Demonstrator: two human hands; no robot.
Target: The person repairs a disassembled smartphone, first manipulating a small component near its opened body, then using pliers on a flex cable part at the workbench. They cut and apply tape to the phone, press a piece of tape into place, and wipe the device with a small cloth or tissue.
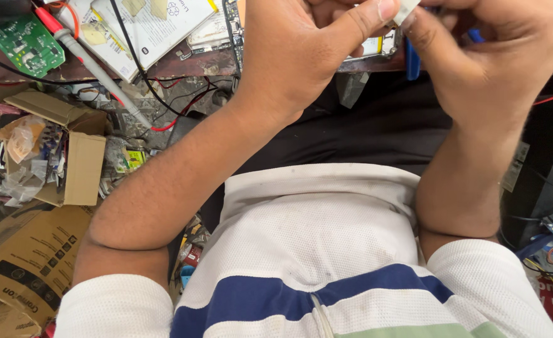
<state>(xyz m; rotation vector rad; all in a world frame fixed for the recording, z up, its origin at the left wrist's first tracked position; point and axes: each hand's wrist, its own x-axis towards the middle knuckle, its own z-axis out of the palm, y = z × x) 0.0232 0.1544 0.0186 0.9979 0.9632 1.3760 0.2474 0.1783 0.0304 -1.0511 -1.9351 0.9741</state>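
Left hand (pixel 301 56) and right hand (pixel 483 59) together, both pinched on small white piece (pixel 407 11), possibly tape, above opened device (pixel 377 47); not yet finished.

A dark workbench (pixel 189 62) runs along the top edge, crowded with clutter. On it lie a green circuit board (pixel 27 42) at the far left, a red-and-grey probe (pixel 79 47) slanting beside it, white papers (pixel 145 25) crossed by a black wire (pixel 129 44), and a flat device (pixel 377 47) partly hidden behind the hands. Below the bench, open cardboard boxes (pixel 70 150) sit on the littered floor (pixel 176 100).
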